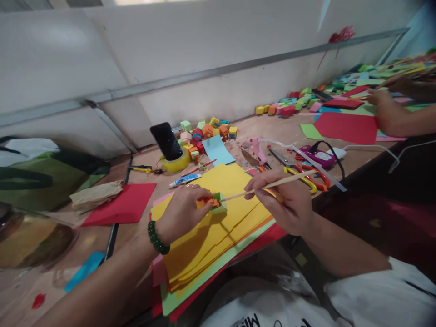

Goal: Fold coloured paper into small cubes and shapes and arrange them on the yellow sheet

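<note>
My left hand [186, 210], with a dark green bead bracelet at the wrist, pinches a small green and orange paper box [220, 205] over a stack of yellow sheets [204, 245]. Between finger and thumb of my right hand [284, 200] is a thin wooden stick [289, 180], held slanting. Its narrow end points left and reaches the paper box; whether it touches the orange part I cannot tell. Green and red sheets show beneath the yellow ones.
Behind the stack lie a glue tube [185, 180], a blue sheet [218, 150], scissors [289, 165] and a pink glue gun [258, 150]. A phone [166, 141] leans on a yellow tape roll [176, 164]. Several paper cubes [207, 131] line the wall. A co-worker's hand [384, 104] is at far right.
</note>
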Motion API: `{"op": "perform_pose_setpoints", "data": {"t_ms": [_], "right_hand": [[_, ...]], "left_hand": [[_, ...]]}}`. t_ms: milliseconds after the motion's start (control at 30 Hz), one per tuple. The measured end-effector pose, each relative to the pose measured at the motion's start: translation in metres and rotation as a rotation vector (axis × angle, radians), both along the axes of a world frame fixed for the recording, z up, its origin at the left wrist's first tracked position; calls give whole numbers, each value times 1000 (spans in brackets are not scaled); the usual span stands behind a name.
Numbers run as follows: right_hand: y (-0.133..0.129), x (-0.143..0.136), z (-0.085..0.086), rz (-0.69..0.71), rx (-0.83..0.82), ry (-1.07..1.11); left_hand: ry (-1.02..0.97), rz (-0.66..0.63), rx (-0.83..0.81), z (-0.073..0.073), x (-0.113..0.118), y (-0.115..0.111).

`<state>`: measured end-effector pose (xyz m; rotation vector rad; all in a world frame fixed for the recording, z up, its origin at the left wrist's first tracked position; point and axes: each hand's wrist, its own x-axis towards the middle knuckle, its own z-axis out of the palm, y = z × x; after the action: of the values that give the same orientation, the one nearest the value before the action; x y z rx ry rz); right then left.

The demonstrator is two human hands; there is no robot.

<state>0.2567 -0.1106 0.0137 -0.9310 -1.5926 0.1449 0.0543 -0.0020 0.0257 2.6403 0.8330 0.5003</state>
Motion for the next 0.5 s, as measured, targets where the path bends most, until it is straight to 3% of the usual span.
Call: {"op": "perform_pose_setpoints", "data": {"t_ms": [267, 500], "right_hand": [[14, -3, 8, 19, 8, -233], [20, -3, 9, 22, 25, -335]], "left_hand": [[191, 10, 51, 7, 16, 2], [355, -73, 139, 17, 27, 1]]}}
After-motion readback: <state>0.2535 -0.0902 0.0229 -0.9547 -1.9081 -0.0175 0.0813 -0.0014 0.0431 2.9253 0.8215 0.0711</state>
